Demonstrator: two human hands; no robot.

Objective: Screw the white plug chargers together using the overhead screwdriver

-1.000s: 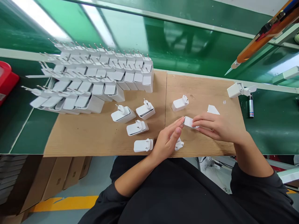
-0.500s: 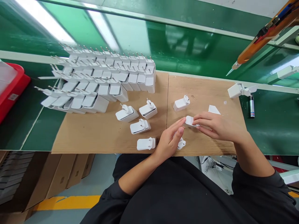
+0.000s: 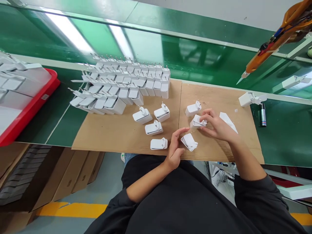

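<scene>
Beside the cardboard seam, a white plug adapter [image 3: 197, 123] with a loose-looking lid and a pin piece sits on the cardboard. My right hand [image 3: 214, 126] has its thumb and fingers around the pin end of it. My left hand [image 3: 175, 149] holds nothing, its fingers apart, just left of a second plug adapter [image 3: 187, 141] that lies tilted with its lid askew. Another plug adapter [image 3: 193, 109] stands behind the held one. To the left lie several more, among them one adapter [image 3: 159, 144] near the front edge.
Rows of white adapters [image 3: 122, 86] with pins up stand at back left. A red tray [image 3: 31, 105] holds more. An orange tool with a pale nozzle [image 3: 253, 61] hangs at right, above an adapter [image 3: 247, 99] and a small black-and-silver cylinder [image 3: 263, 115]. White paper [image 3: 227, 122] lies on the cardboard.
My left hand has drawn back from the adapter, down and left, and its fingers have spread. My right hand stays on that adapter, whose pin piece now shows. The view has shifted left.
</scene>
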